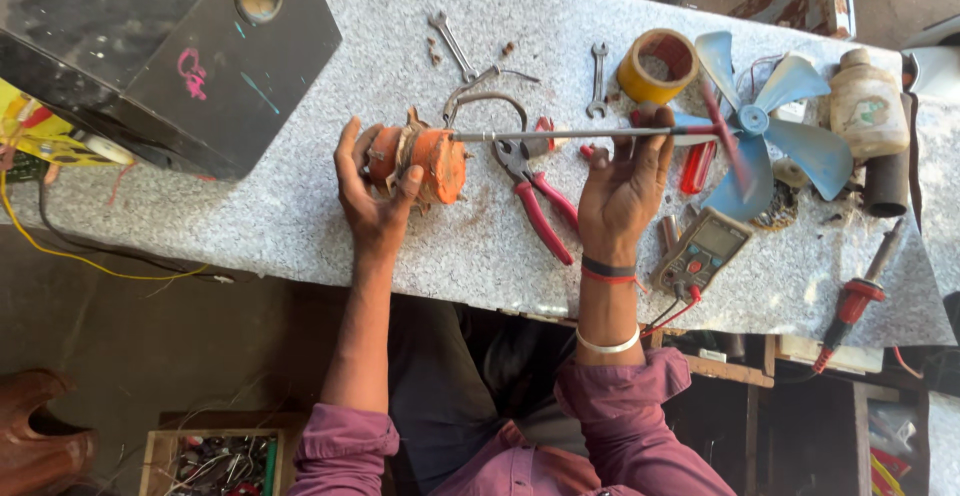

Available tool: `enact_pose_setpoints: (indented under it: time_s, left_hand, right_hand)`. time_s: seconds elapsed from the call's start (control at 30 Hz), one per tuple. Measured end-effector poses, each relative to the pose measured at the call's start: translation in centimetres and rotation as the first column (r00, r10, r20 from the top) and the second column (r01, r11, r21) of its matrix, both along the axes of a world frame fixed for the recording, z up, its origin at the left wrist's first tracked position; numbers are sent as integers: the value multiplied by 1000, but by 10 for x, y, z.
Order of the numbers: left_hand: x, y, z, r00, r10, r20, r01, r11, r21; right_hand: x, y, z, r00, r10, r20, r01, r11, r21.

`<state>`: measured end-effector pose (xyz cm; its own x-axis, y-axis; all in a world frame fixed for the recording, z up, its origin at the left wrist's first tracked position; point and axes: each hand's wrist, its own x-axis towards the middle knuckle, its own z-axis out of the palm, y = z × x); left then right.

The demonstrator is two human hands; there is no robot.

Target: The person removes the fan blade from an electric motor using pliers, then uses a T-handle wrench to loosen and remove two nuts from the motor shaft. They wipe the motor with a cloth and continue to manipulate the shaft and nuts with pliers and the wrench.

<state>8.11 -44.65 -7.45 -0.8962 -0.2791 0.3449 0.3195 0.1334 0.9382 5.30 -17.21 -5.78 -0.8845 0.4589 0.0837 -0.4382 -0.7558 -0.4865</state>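
Observation:
My left hand [372,188] grips an orange wound motor core [428,163] above the speckled grey bench [300,211]. A long thin steel shaft [575,135] runs from the core to the right. My right hand [627,181] pinches that shaft near its far end, fingers curled up around it. Just past those fingers sits a blue fan blade [762,126] with a red strip lying across it.
Red-handled pliers [540,206] lie under the shaft. Two spanners [598,78], a yellow tape roll [656,66], a multimeter [705,246] with leads, a red screwdriver [855,301] and a dirty plastic bottle [866,104] lie around. A black box [170,51] fills the far left.

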Motion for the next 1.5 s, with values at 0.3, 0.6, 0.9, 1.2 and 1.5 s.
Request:
enact_pose_setpoints:
  time_s: [0.3,0.6,0.9,1.2,1.5]
  left_hand:
    - [4,2,7,1000,11,15,-11,1000,28]
    - [6,-1,0,1000,4,24,-4,1000,23]
    - [4,-5,-8,999,3,-36,-2,1000,26]
    - [2,-5,-11,998,5,-69,-5,1000,0]
    - [5,-6,-13,999,1,-53,-1,1000,11]
  right_hand:
    - [-5,8,-12,988,-126,93,116,988,97]
    - [-7,12,-27,991,-137,8,134,980,149]
    - [0,9,-22,995,-74,-71,82,989,121]
    - [-1,5,-12,998,-14,-56,16,1000,25]
    - [4,18,-3,992,-76,100,0,796,605]
